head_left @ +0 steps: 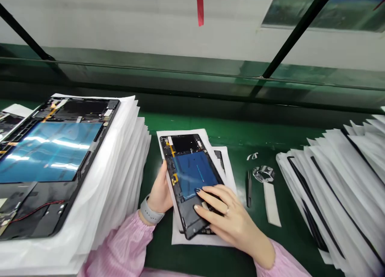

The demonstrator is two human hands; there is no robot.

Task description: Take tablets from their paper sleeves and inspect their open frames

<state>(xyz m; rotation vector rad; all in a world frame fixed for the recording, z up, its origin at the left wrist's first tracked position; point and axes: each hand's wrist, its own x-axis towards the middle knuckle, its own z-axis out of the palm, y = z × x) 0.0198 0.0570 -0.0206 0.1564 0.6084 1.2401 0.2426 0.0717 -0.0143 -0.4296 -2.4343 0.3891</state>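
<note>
An opened black tablet chassis (189, 168) with a blue battery panel and orange flex cable sits tilted over white foam sheets (210, 239) in front of me. My left hand (159, 193) grips its left edge, fingers curled under it. My right hand (224, 215) rests on the lower right part of the chassis, fingers bent and pressing on the dark plate there. A second dark part (219, 158) shows underneath at the right.
A tall stack of white foam sheets (120, 180) at left carries a larger opened tablet (51, 152). At right lies a fanned pile of sheets with tablets (337, 185). Black tweezers (249, 189), a crumpled film scrap (264, 173) and a white strip (272, 205) lie on the green mat (258, 136).
</note>
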